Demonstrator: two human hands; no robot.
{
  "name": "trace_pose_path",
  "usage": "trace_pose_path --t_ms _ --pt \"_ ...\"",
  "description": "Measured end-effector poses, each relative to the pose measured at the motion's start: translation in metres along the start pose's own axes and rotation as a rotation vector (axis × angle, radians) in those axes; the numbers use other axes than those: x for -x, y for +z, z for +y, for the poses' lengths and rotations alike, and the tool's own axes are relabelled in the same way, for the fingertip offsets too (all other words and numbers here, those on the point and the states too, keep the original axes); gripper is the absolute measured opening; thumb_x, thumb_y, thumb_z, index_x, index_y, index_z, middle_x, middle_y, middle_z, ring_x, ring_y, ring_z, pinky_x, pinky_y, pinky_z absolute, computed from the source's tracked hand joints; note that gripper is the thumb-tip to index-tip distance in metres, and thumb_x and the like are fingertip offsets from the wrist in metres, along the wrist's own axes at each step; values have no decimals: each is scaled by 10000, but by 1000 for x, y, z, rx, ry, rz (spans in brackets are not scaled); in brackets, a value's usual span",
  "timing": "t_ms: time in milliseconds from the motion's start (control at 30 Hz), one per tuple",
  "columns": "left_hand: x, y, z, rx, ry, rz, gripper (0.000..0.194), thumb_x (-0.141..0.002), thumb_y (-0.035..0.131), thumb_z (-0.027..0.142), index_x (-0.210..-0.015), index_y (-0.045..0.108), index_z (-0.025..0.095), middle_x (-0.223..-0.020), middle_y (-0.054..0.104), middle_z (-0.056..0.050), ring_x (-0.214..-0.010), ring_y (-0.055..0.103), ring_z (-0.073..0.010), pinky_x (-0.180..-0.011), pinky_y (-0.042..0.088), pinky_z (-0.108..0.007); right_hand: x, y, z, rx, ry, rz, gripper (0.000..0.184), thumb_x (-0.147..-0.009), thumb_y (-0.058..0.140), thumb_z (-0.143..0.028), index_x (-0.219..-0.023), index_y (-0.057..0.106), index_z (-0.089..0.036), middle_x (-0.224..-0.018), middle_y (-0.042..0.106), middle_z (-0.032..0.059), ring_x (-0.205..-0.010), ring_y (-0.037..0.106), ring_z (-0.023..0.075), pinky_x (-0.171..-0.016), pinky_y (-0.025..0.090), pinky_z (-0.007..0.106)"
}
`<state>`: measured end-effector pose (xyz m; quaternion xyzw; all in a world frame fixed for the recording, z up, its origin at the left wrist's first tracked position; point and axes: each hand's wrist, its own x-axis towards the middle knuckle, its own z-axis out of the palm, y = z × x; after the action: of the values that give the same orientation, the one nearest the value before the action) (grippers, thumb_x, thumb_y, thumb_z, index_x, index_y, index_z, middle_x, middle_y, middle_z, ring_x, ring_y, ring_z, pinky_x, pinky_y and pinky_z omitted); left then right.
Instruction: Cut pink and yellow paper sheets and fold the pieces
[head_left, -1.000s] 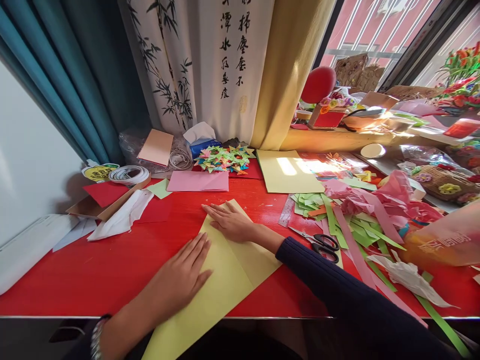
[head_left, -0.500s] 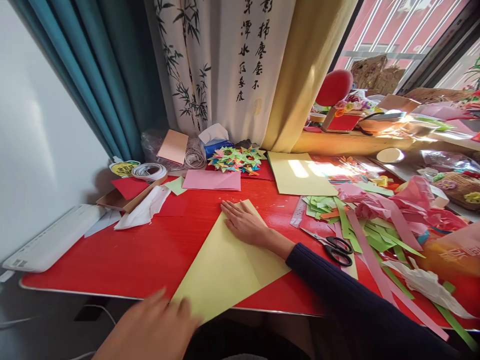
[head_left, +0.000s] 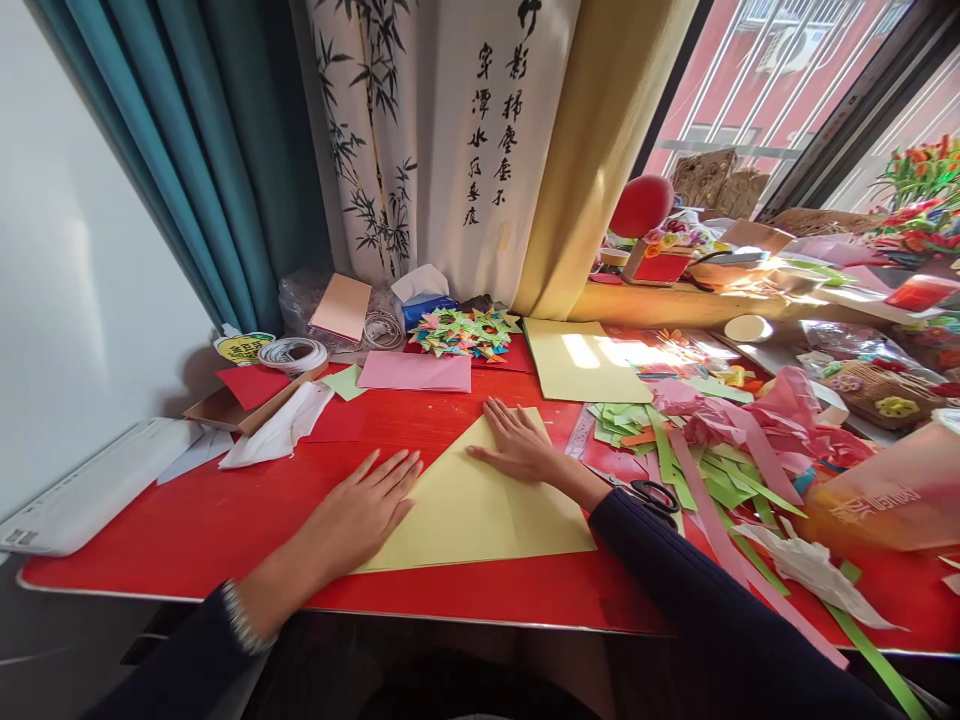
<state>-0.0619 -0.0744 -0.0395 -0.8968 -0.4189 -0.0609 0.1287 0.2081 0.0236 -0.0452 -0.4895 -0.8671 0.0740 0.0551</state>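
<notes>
While both hands lie flat on the red bench (head_left: 225,520), nothing is gripped. Far left, a white flat device (head_left: 90,485) sits at the bench edge, near the wall. Next to it: an open cardboard box (head_left: 240,400) with a red sheet on it, a crumpled white paper (head_left: 277,430) leaning off its side, and a coil of white tape (head_left: 292,353) behind. The left hand (head_left: 360,515) rests palm down, fingers (head_left: 394,470) stretched out and slightly spread, tips touching the left slanted edge of the yellow folded paper (head_left: 480,510). That paper is a triangle lying flat at the front middle of the bench, apex pointing away, base toward the person. A pink sheet (head_left: 415,372) lies behind it, apart, with a pile of small multicolour folded pieces (head_left: 465,332) further back by the curtain. The right hand (head_left: 521,450) presses flat on the triangle just by its apex, fingers straight and close together, holding nothing. Right of it a second yellow sheet (head_left: 581,362) lies in the sun. Black-handled scissors (head_left: 652,497) sit just beside the right sleeve, blades partly hidden; a clear ruler (head_left: 581,432), probably, lies near them. Far right: a heap of green and pink paper strips (head_left: 720,450), and a blurred orange bag (head_left: 885,495).
</notes>
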Motion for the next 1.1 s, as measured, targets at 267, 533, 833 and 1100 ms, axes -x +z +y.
trace_pose_path --t_ms 267,533,833,1100 --pt "110 -30 3 -181 70 97 444 -861 358 185 -1220 606 266 -1302 577 -61 -1200 521 -304 -996 329 -517 2 1 -3 7 13 8 891 -859 123 -699 -1487 61 -71 -1550 41 134 -1429 30 240 -1140 11 460" --pt "-23 -57 27 -101 -116 -206 427 -725 395 -39 -1024 692 28 -1154 636 -236 -1097 601 -325 -867 509 -429 1 5 -4 49 27 26 784 -911 89 -596 -1482 98 -59 -1549 67 111 -1430 19 210 -1136 -49 465" --pt "-117 16 11 -22 44 -52 507 -844 319 -11 -1318 477 77 -1385 475 -140 -1294 431 -186 -1080 352 -344 -1 7 -3 100 38 18 619 -949 100 -378 -1477 132 -56 -1545 109 100 -1429 56 187 -1138 -4 477" --pt "35 -18 24 -185 -80 -57 603 -762 268 -69 -1257 561 113 -1342 515 -85 -1246 488 -201 -1036 419 -363 -1 4 -2 50 43 -14 627 -949 125 -399 -1482 109 -68 -1548 87 106 -1430 39 197 -1133 -13 489"
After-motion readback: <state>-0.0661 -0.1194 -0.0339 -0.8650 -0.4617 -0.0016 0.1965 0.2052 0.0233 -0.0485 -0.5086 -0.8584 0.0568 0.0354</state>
